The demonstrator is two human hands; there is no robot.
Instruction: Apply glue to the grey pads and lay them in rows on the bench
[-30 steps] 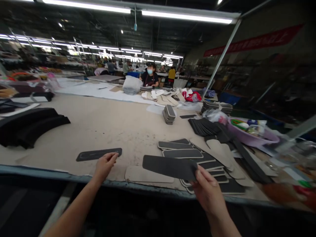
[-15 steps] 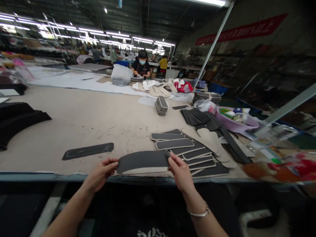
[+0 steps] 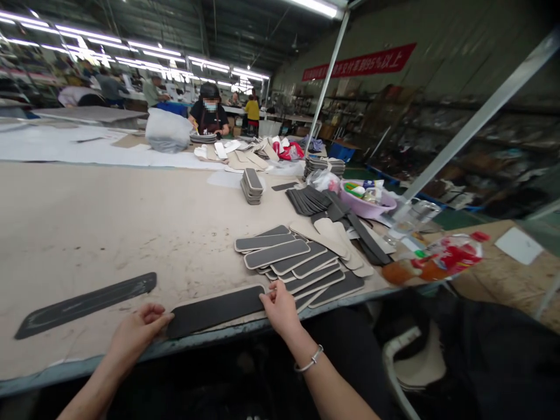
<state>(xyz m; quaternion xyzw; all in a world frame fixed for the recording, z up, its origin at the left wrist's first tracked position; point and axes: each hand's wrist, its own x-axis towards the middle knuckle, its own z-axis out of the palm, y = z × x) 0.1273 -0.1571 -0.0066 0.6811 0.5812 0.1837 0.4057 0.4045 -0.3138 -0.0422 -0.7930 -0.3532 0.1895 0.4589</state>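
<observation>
A long dark grey strip (image 3: 216, 310) lies flat near the front edge of the beige worktable (image 3: 131, 227), over a beige piece of the same shape. My left hand (image 3: 137, 331) pinches its left end, fingers curled. My right hand (image 3: 280, 306) presses its right end with closed fingers; a bracelet is on that wrist. Just right of my right hand, several dark strips with pale rims (image 3: 297, 262) lie fanned out. Another dark strip with a stitched outline (image 3: 85, 303) lies to the left of my left hand.
A small stack of strips (image 3: 251, 186) stands mid-table. Black strips (image 3: 310, 201), a pink basin (image 3: 367, 204) and a plastic bottle (image 3: 433, 259) sit at the right. A masked person (image 3: 210, 114) works at the far end beside a white bag (image 3: 168, 131).
My right hand carried the dark strip from the fanned pile to the table's front edge; my left hand took its other end, and both laid it flat on the beige piece. The view swung right.
</observation>
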